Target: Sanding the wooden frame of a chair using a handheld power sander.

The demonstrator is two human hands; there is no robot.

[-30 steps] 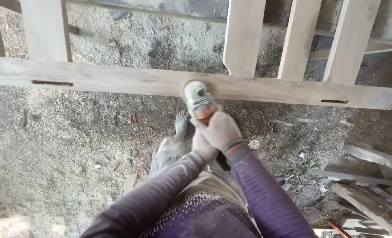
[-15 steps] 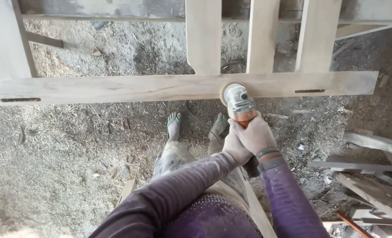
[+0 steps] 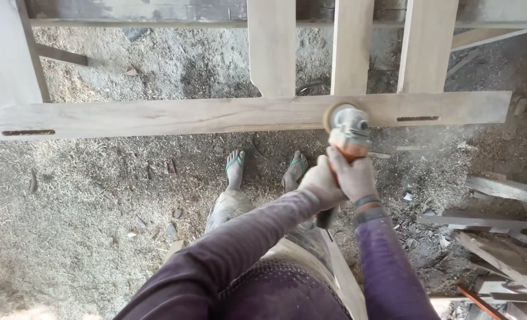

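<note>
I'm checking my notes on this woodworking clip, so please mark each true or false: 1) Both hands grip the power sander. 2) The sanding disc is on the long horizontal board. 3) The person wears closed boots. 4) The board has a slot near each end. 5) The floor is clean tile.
1) True: the left hand and right hand both grip the sander.
2) True: its disc sits on the long horizontal board.
3) False: the feet are in open green sandals.
4) True: one slot is near the left end, another near the right.
5) False: the ground is covered in sawdust and wood scraps.
</note>
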